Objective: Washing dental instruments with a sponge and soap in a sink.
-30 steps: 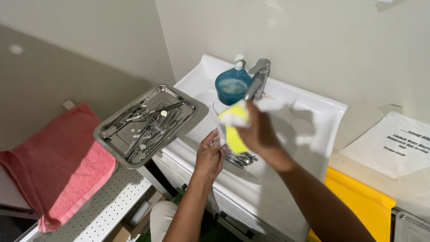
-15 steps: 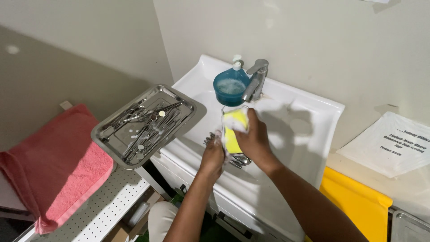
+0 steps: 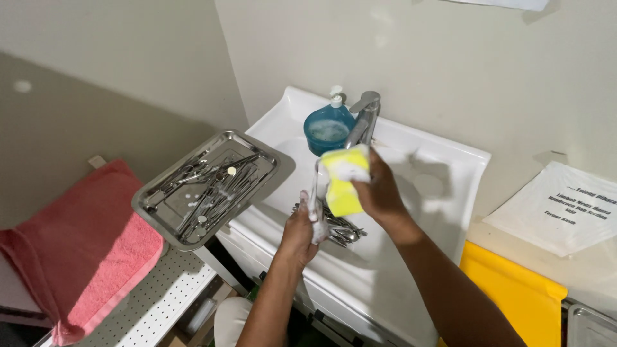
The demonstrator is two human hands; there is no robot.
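While both hands work over the sink (image 3: pixel 450 168), the scene reads so:
Left hand (image 3: pixel 299 230): closed on a soapy instrument (image 3: pixel 315 196), held upright, long axis vertical.
Right hand (image 3: pixel 379 193): closed on a yellow sponge (image 3: pixel 344 183), touching the instrument's right side.
Nearer: both meet there, above the sink's front edge.
Below: more instruments (image 3: pixel 340 231) in the basin.
Left edge: tray (image 3: pixel 257 149), just beside.
Room: open basin to the right; tap (image 3: pixel 361 119) behind.
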